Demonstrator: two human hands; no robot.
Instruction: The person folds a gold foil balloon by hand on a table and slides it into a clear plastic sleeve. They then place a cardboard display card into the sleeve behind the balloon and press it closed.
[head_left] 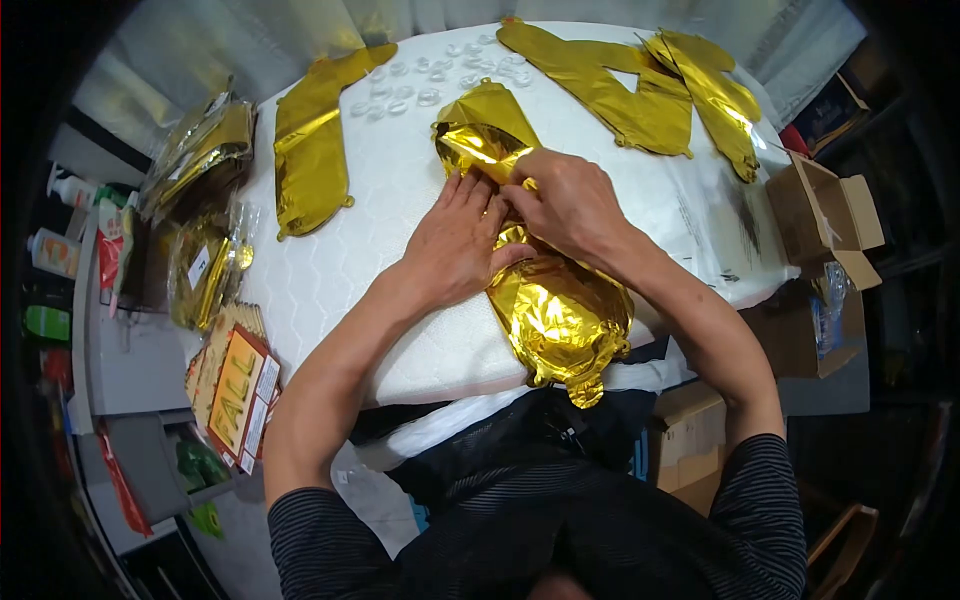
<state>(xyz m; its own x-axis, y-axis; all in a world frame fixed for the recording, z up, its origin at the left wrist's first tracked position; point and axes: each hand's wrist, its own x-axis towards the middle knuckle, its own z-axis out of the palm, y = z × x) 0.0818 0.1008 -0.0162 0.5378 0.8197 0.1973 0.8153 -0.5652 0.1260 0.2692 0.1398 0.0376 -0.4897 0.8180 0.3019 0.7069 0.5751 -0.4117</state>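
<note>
A crumpled gold foil balloon [560, 310] lies lengthwise on the white padded table [350, 260], its near end hanging over the front edge. My left hand [455, 240] presses flat on the balloon's middle, fingers together and pointing away from me. My right hand [565, 205] lies over the same spot, its fingers pinching the foil where the far part [480, 130] is folded up. Both hands touch each other on the balloon.
Flat gold foil balloons lie at the left [310, 145] and far right [640, 85]. Small clear discs [420, 80] sit at the far edge. Packaged gold balloons [205, 150] and printed cards [235, 390] are on the left. Open cardboard boxes [825, 215] stand at right.
</note>
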